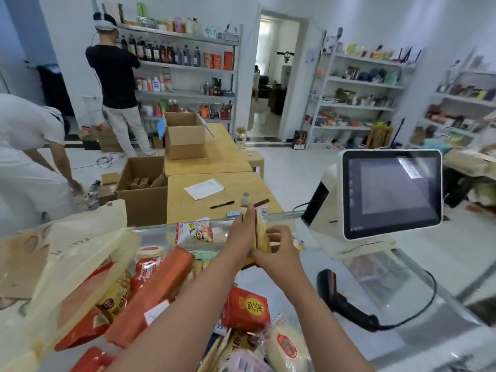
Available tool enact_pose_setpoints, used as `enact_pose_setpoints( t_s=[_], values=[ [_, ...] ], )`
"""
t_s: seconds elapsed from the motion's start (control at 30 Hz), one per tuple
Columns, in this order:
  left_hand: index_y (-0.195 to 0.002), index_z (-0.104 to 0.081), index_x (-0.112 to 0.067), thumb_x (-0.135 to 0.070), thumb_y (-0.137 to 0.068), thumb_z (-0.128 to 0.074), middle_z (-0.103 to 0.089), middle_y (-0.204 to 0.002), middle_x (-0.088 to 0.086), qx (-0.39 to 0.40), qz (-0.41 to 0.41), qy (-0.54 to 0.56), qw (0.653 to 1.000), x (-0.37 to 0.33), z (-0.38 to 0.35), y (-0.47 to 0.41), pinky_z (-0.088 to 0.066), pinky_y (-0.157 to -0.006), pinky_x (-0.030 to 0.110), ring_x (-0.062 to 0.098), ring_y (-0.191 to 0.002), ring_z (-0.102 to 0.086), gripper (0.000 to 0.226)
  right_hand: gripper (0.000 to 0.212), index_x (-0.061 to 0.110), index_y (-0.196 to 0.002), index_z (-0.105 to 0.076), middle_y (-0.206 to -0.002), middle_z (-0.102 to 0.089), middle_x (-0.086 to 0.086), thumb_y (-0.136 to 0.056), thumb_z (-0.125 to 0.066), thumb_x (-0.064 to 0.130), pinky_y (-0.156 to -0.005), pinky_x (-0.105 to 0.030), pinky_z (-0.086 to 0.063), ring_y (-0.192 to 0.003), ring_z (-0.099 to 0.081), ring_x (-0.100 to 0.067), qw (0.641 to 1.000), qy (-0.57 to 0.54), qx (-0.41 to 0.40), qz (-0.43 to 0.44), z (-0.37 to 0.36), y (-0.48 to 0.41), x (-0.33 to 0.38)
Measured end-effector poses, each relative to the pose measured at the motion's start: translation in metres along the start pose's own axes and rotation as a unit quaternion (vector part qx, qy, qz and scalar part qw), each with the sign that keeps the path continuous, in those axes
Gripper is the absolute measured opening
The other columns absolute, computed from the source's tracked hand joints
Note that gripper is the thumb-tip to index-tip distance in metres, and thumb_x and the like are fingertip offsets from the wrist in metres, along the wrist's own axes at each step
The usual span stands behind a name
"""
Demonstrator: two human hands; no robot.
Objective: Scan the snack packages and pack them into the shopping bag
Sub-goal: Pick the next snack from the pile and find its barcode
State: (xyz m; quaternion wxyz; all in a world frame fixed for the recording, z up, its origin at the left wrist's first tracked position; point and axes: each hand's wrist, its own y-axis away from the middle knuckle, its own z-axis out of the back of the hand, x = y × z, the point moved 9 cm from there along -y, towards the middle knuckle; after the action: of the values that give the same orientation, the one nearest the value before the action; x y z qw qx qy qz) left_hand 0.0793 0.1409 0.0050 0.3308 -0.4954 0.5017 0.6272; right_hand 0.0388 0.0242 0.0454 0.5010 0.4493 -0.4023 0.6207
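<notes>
together both hands, left point(239, 238) and right point(277, 253), grip a long yellow snack package point(261, 229) upright above the surface point(389, 312), left of the scanner point(341, 300), right of the shopping bag point(53, 267).

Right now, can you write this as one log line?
step: scanning | left hand + right hand: hold yellow snack pack upright | scanner: lying on counter | bag: partly filled

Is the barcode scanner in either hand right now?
No. The barcode scanner lies on the counter, while the left hand and right hand both hold a yellow snack package.
</notes>
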Motion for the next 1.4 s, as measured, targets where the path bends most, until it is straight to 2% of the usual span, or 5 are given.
enact_pose_setpoints(
  t_s=[0.23, 0.57, 0.73, 0.93, 1.4],
  values=[
    [-0.134, -0.047, -0.002, -0.059, -0.094, -0.036, -0.051, -0.137, 0.015, 0.027, -0.140, -0.090, 0.986, -0.008, -0.018, 0.024, -0.038, -0.099, 0.040, 0.029, -0.124, -0.048, 0.070, 0.036, 0.019, -0.112, -0.058, -0.099, -0.065, -0.006, -0.086, -0.064, 0.043, -0.068, -0.030, -0.049, -0.089, -0.063, -0.020, 0.997, 0.007, -0.046, -0.063, 0.031, 0.012, -0.023],
    [-0.060, -0.038, -0.011, -0.055, -0.094, -0.045, -0.038, -0.055, 0.001, 0.002, -0.165, -0.224, 0.961, 0.007, -0.065, 0.029, -0.025, -0.053, 0.031, 0.014, -0.053, -0.038, 0.056, 0.019, 0.013, -0.096, -0.061, -0.089, -0.070, -0.009, -0.087, -0.067, 0.029, -0.064, -0.027, -0.052, -0.065, -0.062, -0.012, 0.993, -0.009, 0.036, -0.114, 0.077, 0.021, -0.069],
    [-0.068, -0.051, -0.015, -0.055, -0.093, -0.049, -0.051, -0.066, 0.007, 0.014, -0.129, -0.278, 0.952, 0.038, -0.091, 0.012, -0.028, -0.055, 0.028, 0.017, -0.064, -0.051, 0.047, 0.015, 0.021, -0.102, -0.063, -0.092, -0.064, 0.002, -0.088, -0.057, 0.019, -0.059, -0.017, -0.046, -0.078, -0.058, -0.013, 0.972, 0.227, -0.006, -0.059, 0.156, 0.006, -0.109],
    [-0.093, -0.063, -0.012, -0.052, -0.092, -0.049, -0.065, -0.089, 0.006, -0.010, -0.103, -0.361, 0.927, 0.073, -0.127, -0.023, -0.044, -0.070, 0.035, 0.027, -0.086, -0.060, 0.042, 0.074, 0.022, -0.134, -0.044, -0.126, -0.054, -0.003, -0.072, -0.076, 0.047, -0.092, -0.034, -0.047, -0.116, -0.052, -0.023, 0.888, 0.405, 0.163, -0.143, 0.177, -0.008, -0.202],
    [-0.084, -0.063, -0.013, -0.052, -0.097, -0.041, -0.060, -0.079, 0.002, -0.050, -0.014, -0.378, 0.924, 0.137, -0.145, -0.052, -0.041, -0.061, 0.028, 0.016, -0.072, -0.057, 0.046, 0.015, 0.014, -0.086, -0.054, -0.076, -0.060, 0.001, -0.075, -0.061, 0.021, -0.059, -0.028, -0.046, -0.070, -0.057, -0.015, 0.934, 0.324, 0.146, -0.031, 0.197, -0.021, -0.186]
  ],
)
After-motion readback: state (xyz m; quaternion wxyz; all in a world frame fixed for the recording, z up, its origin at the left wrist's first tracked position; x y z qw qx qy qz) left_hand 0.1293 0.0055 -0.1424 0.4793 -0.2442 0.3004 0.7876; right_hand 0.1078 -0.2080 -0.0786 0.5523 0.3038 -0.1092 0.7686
